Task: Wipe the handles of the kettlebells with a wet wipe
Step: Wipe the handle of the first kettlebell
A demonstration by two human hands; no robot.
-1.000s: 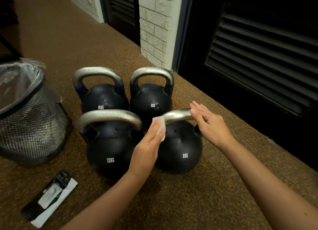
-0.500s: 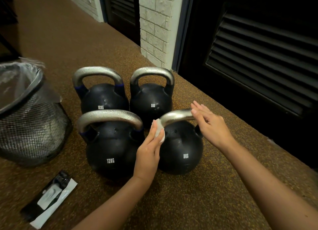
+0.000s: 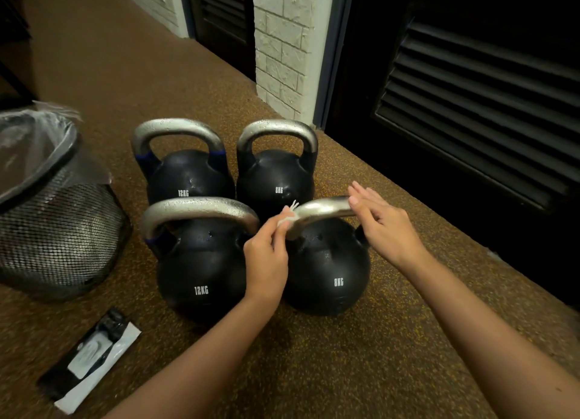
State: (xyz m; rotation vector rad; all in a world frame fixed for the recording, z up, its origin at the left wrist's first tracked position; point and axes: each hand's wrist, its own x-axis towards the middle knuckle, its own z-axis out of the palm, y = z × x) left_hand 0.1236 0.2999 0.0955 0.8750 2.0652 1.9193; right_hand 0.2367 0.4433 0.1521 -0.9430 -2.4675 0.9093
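While the left hand (image 3: 266,261) pinches the white wet wipe (image 3: 287,219) against the left bend of the silver handle (image 3: 320,210), the right hand (image 3: 381,222) lies flat on the other end with its fingers straight, holding nothing. That handle belongs to the near right kettlebell (image 3: 328,268), the one marked 8KG.

To do this well, I think the wipe should wrap all the way round the bar, not just dab the top. It should slide from one bend to the other, and go under the bar too. The flat hand can keep the ball from rocking. That hand will need to lift off so the wipe can reach the end it covers.

Three more kettlebells stand close by: a 12KG one (image 3: 201,271) just beside it on the left, another 12KG one (image 3: 188,177) behind that, and an 8KG one (image 3: 276,180) at the back right. I cannot tell which handles are clean already.

All four sit on a brown speckled floor (image 3: 314,371). A mesh bin (image 3: 56,230) with a clear bag stands to the left. A wipe packet (image 3: 91,359) lies near the person. Behind are a white brick pillar (image 3: 282,42) and dark slatted doors (image 3: 486,89).
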